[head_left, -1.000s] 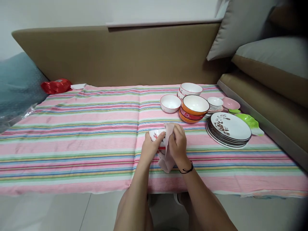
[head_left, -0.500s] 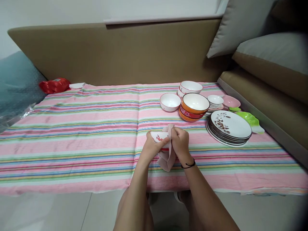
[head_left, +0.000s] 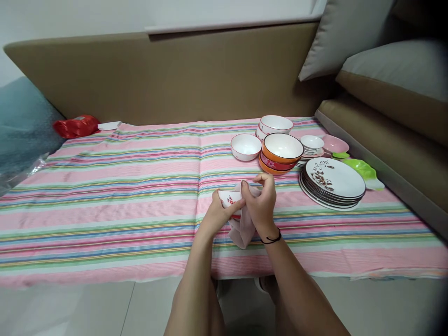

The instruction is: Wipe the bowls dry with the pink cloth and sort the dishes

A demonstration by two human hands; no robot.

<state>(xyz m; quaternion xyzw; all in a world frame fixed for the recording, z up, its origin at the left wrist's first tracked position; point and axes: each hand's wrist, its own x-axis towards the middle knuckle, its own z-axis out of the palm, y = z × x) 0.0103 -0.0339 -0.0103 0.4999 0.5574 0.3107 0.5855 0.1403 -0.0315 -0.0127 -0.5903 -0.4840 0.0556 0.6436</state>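
My left hand (head_left: 217, 214) grips a small white bowl (head_left: 229, 199) with a red pattern, held just above the striped cloth (head_left: 105, 196). My right hand (head_left: 261, 205) is closed on a pale pink rag (head_left: 241, 231) and presses it against the bowl's right side; the rag's loose end hangs below both hands. Much of the bowl is hidden by my fingers and the rag.
To the right stand a stack of white flowered plates (head_left: 332, 179), stacked orange and red bowls (head_left: 282, 154), white bowls (head_left: 245, 145), small saucers (head_left: 312, 144), a pink dish (head_left: 335, 143) and a green leaf dish (head_left: 360, 170). A red bag (head_left: 75, 126) lies far left. Sofa cushions rise at right.
My right hand has turned over the bowl with the rag, its fingers shifting up and round the rim. The bowl stays in my left hand.
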